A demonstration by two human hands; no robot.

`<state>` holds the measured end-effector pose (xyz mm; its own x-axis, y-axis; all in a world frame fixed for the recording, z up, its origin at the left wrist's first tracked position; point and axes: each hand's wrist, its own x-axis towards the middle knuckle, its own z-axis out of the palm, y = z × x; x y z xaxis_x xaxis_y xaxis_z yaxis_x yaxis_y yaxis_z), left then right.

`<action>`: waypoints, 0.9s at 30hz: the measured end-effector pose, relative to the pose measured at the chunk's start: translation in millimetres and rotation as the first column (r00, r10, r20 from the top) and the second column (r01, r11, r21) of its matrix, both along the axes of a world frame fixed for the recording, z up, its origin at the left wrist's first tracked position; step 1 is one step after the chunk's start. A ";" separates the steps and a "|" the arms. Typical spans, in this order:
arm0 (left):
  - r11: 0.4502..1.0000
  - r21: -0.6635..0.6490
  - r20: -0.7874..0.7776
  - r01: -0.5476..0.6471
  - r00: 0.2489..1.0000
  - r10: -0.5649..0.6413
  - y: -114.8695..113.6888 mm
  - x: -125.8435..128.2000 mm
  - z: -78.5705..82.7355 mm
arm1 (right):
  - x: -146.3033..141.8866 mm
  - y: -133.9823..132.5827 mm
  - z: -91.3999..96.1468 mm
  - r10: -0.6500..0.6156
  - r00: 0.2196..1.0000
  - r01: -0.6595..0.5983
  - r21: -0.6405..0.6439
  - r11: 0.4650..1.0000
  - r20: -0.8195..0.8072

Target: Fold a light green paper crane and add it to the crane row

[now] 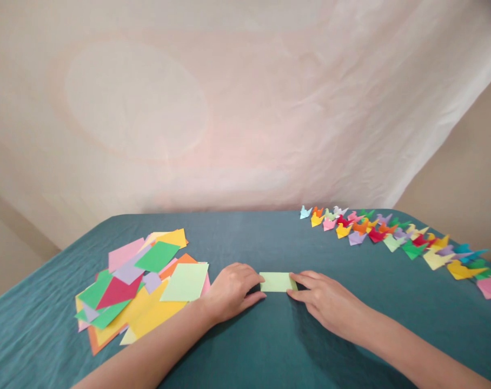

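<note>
A small pale green paper, folded into a narrow rectangle, lies flat on the teal tablecloth in front of me. My left hand rests at its left end, fingers curled, fingertips pressing on the paper's edge. My right hand lies at its right end, fingers stretched toward the paper and touching its corner. Both hands hold the paper down against the table.
A loose pile of coloured paper squares lies to the left of my left hand. Several folded paper figures in many colours stretch in a band along the table's far right. A pale cloth backdrop hangs behind the table.
</note>
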<state>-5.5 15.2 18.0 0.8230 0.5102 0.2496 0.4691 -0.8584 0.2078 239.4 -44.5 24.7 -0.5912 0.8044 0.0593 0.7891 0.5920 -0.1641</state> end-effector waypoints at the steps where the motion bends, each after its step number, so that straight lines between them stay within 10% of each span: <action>1: 1.000 0.018 -0.013 0.001 1.000 -0.001 -0.9 0.8 0.4 | -0.2 -0.4 0.5 -0.003 1.000 0.003 0.006 1.000 -0.005; 18: 0.988 0.146 -0.209 0.046 0.978 -0.014 -8.1 33.6 -0.3 | 3.2 3.8 0.3 -0.041 0.992 0.040 -0.008 0.999 -0.122; 24: 0.973 -0.201 0.200 -0.113 0.968 0.154 3.4 23.9 -2.3 | 2.3 11.1 -6.9 -0.209 0.878 0.188 -0.091 0.978 -0.431; 27: 0.839 -0.539 0.364 -0.077 0.877 0.314 5.0 27.1 -2.3 | -2.5 12.9 -8.7 -0.315 0.729 0.190 -0.262 0.946 -0.608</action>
<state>21.6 20.1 15.7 0.5638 0.7977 0.2141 0.3791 -0.4802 0.7910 236.9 -31.5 16.1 -0.2394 0.9516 0.1926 0.5796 0.2992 -0.7579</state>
